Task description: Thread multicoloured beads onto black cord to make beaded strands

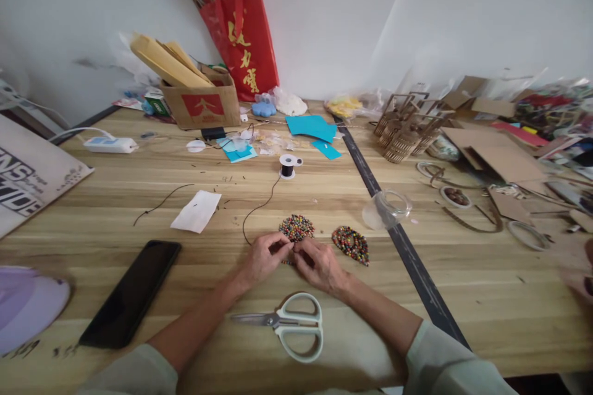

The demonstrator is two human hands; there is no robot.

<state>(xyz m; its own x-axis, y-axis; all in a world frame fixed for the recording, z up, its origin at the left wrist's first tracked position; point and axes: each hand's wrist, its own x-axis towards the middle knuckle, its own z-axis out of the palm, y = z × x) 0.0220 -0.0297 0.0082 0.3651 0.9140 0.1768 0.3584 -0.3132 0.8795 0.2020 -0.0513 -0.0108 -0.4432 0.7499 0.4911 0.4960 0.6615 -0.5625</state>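
Observation:
My left hand [269, 254] and my right hand [320, 265] meet fingertip to fingertip over the table, both closed in a pinch. A thin black cord [244, 222] runs from a small spool [287, 166] down to my left hand. Exactly what lies between the right fingertips is too small to make out. Just beyond the fingers lies a coiled pile of multicoloured beads [297, 226]. A second looped bead strand [351, 245] rests to the right of my right hand. A few beads show below the fingertips. White-handled scissors [280, 324] lie nearer me, between my forearms.
A black phone [132, 293] and white paper [196, 211] lie left. A clear plastic cup [385, 210] lies tipped over at right, by the dark strip [412, 259]. Farther back stand a cardboard box [204, 105], a red bag [259, 37] and small woven baskets [403, 136].

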